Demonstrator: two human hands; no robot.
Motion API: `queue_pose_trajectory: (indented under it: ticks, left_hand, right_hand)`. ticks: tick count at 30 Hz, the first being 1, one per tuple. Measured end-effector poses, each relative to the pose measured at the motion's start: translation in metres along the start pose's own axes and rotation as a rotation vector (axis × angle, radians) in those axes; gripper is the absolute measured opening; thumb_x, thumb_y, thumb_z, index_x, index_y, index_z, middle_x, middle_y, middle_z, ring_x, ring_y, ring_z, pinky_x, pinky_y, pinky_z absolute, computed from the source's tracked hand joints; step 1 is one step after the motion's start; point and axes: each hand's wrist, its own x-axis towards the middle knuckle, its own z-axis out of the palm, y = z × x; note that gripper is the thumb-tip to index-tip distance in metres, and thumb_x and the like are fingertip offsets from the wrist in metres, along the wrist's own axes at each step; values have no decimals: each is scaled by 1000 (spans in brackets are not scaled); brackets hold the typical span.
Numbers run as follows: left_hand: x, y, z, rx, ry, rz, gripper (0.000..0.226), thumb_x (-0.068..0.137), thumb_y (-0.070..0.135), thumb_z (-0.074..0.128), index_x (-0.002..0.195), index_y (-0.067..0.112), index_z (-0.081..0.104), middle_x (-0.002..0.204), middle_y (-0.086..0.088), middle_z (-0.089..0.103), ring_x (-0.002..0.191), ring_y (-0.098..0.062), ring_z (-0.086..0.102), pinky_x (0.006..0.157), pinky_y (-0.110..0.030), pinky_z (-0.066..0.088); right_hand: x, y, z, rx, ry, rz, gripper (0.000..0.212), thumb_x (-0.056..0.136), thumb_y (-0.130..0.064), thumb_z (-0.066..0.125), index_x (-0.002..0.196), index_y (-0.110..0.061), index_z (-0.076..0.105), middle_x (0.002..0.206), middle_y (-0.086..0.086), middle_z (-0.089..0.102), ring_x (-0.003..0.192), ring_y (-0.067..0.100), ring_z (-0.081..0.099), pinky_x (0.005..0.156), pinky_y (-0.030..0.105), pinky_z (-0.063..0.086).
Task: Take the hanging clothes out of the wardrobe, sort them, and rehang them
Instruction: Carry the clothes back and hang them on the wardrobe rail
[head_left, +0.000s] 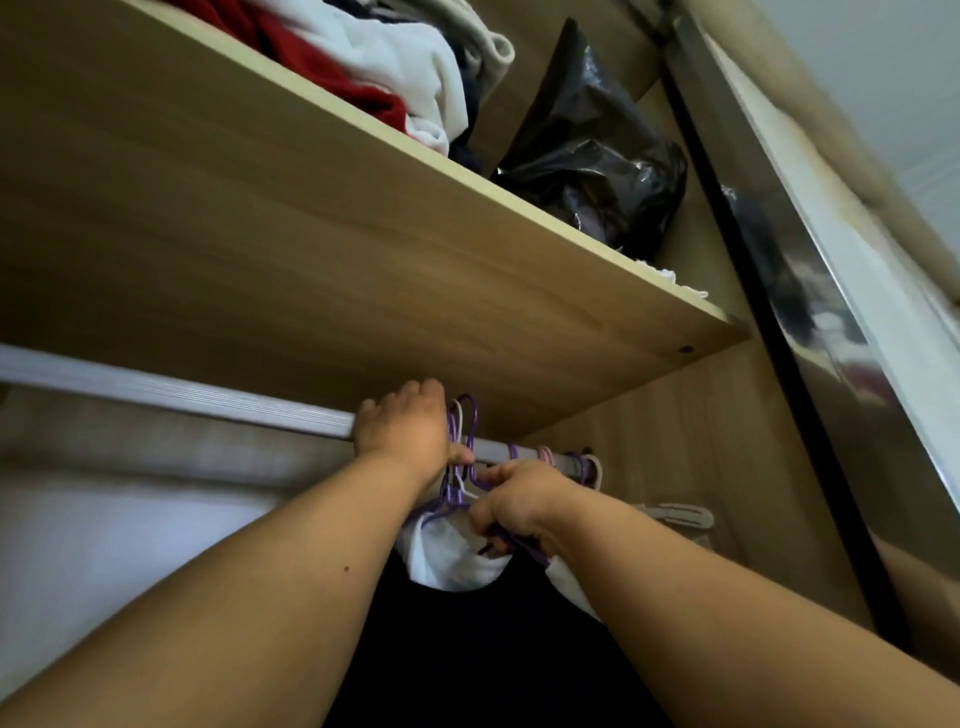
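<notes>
Head view: left hand (402, 423) was curled over the rail (182, 397) near centre, thumb against the hanger hooks. Purple hangers (464, 415) were gripped at the necks by the right hand (519, 501), at 4 o'clock from the left. White garment (447, 556) and black garment (467, 649) were hung below, at 6 o'clock.

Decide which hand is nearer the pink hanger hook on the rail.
Right. The right hand grips purple hangers just below the pink hook; the left hand is farther left, up at the rail.

Home wardrobe: hanging rail (171, 397), wooden shelf (363, 249) (folded clothes (395, 67) above).
</notes>
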Motion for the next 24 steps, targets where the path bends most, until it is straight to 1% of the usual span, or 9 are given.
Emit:
queue_pose_trajectory:
  ticks: [3, 6, 8, 12, 14, 16, 19, 21, 24]
  left_hand:
    - [-2, -3, 7, 158, -64, 76, 62, 68, 70, 63, 112, 28, 54, 116, -1, 63, 111, -23, 56, 90, -37, 31]
    - [-2, -8, 9, 180, -42, 125, 60, 69, 73, 59, 110, 29, 58, 113, 1, 65, 110, -22, 57, 90, -37, 31]
    - [-4, -12, 9, 192, -21, 150, 60, 70, 73, 58, 111, 29, 58, 114, 2, 64, 111, -22, 56, 90, -37, 31]
    - [-7, -20, 1, 221, -37, 159, 65, 72, 75, 54, 116, 28, 56, 118, 1, 61, 113, -22, 54, 91, -37, 33]
    - [-8, -23, -3, 227, -58, 147, 66, 72, 76, 53, 118, 28, 54, 119, 0, 60, 113, -23, 53, 92, -39, 32]
    - [-12, -24, -4, 227, -82, 136, 68, 75, 75, 50, 125, 28, 51, 125, -1, 57, 120, -23, 48, 99, -43, 29]
    - [-25, -15, -1, 124, -120, 135, 77, 81, 71, 45, 142, 26, 34, 150, 1, 34, 142, -22, 21, 111, -52, 13]
    - [-37, -1, 1, -44, -119, 155, 76, 84, 66, 46, 147, 29, 25, 156, 5, 22, 145, -19, 10, 112, -53, 11]
    - [-62, 33, -6, -245, -116, 247, 70, 85, 58, 50, 146, 34, 25, 155, 9, 23, 145, -16, 11, 112, -53, 13]
  right_hand:
    - [-6, 10, 5, -38, -25, 16, 58, 72, 14, 58, 125, -7, 53, 73, 16, 59, 38, 20, 55, 42, 26, 49]
    - [-13, 13, 1, -57, -59, 34, 55, 75, 11, 61, 127, -6, 52, 58, 10, 59, 31, 15, 53, 35, 18, 42]
    - [-17, 11, -2, -180, -76, 35, 46, 76, -4, 69, 121, -7, 58, 65, 5, 64, 40, 9, 58, 46, 19, 48]
    - [-19, 8, -6, -398, -107, 41, 50, 73, -38, 76, 115, -11, 65, 109, 8, 69, 94, 18, 66, 87, 33, 53]
    - [-20, 5, -6, -428, -127, 69, 61, 73, -47, 75, 120, -10, 61, 114, 8, 67, 102, 20, 65, 91, 34, 52]
    - [-24, 5, -9, -448, -115, 68, 70, 71, -52, 75, 125, -10, 58, 113, 9, 67, 98, 20, 65, 87, 32, 51]
    - [-33, 8, -17, -318, -16, -16, 79, 69, -50, 77, 133, -13, 50, 121, 7, 62, 101, 19, 62, 85, 30, 51]
    - [-49, 8, -29, -280, 118, -141, 73, 69, -46, 78, 132, -17, 52, 110, -1, 67, 96, 13, 64, 82, 26, 52]
    - [-82, 5, -58, -663, 348, -352, 76, 73, -53, 70, 138, -22, 45, 122, -3, 61, 111, 15, 56, 83, 19, 40]
